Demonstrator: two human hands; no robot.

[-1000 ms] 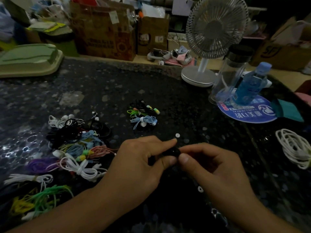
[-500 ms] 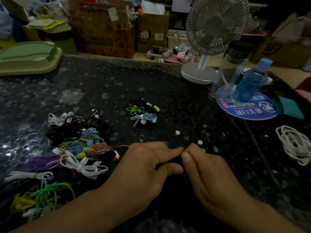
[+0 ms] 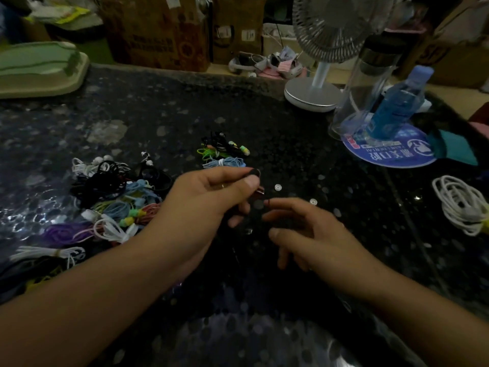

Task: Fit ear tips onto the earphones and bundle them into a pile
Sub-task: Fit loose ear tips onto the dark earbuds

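Note:
My left hand (image 3: 211,200) is raised over the dark speckled table (image 3: 164,107) and pinches a small dark earphone (image 3: 256,172) between thumb and forefinger. My right hand (image 3: 304,229) hovers just right of it with fingers loosely spread; whether its forefinger tip touches the earphone's dark cord is unclear. Two loose white ear tips (image 3: 277,187) (image 3: 313,201) lie on the table beyond my right hand. A small pile of bundled earphones (image 3: 225,154) sits past my left hand. A large heap of coloured, tied earphones (image 3: 105,202) lies at the left.
A desk fan (image 3: 315,94) stands at the back right beside a clear tumbler (image 3: 367,83) and a blue bottle (image 3: 397,102) on a round blue pad (image 3: 389,154). A coiled white cable (image 3: 460,205) lies at the right edge. A green tray (image 3: 39,70) sits back left.
My hands have separated: the left rose and moved away from me with the earphone, and the right let go and opened. The view also shifted slightly.

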